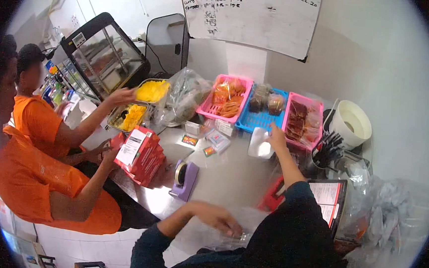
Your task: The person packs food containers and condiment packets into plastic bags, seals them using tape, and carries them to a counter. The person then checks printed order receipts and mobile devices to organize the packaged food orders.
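Note:
My right hand (pixel 276 137) reaches forward to the baskets, its fingers closed at the upper edge of a small white sheet (pixel 261 146); whether it is paper or plastic I cannot make out. Just behind it stands a blue basket (pixel 255 123) with dark bagged food (pixel 260 98) in it. My left hand (pixel 218 219) is low at the near edge of the table, its fingers curled down onto a clear plastic bag (pixel 222 241). Beyond that hand is a purple tape dispenser (pixel 185 182) with a roll of tape.
Pink baskets (pixel 204 108) of bagged food flank the blue one. Trays of yellow food (pixel 153 91) stand far left. A person in orange (pixel 66 188) holds red boxes (pixel 140 158); another works behind. At right are a pen cup (pixel 317 163), white bucket (pixel 342 118) and tablet (pixel 340 187).

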{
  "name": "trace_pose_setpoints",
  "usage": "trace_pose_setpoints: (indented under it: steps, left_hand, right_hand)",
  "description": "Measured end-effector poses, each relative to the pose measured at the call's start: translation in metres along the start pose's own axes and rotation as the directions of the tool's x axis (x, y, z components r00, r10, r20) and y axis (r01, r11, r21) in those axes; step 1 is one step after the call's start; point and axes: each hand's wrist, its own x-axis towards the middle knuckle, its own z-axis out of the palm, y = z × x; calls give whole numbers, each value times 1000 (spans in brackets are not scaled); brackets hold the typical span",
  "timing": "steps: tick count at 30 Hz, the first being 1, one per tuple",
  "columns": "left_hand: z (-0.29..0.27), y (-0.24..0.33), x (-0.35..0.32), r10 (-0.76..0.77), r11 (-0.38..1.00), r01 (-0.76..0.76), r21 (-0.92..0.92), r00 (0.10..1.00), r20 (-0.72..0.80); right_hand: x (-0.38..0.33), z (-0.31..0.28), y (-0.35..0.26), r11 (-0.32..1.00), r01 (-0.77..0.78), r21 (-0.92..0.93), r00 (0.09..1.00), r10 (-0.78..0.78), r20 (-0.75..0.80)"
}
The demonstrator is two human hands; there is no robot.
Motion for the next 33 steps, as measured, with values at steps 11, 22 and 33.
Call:
trace_pose_setpoints:
  steps: [11,22,33]
  left_hand:
    - [-250,-62,54,611,604,624,496,38,-791]
    - [-264,-42,33,556,665,609,432,-18,-831]
    - [-285,-50,-4,738,653,552,517,-315,-596]
  right_hand:
    - [40,-38,-57,881,291,374,885,-99,-455]
    - [13,-10,-8,972,-40,230,994,62,-91]
    - [18,-3,-29,976,74,204,994,-55,-95]
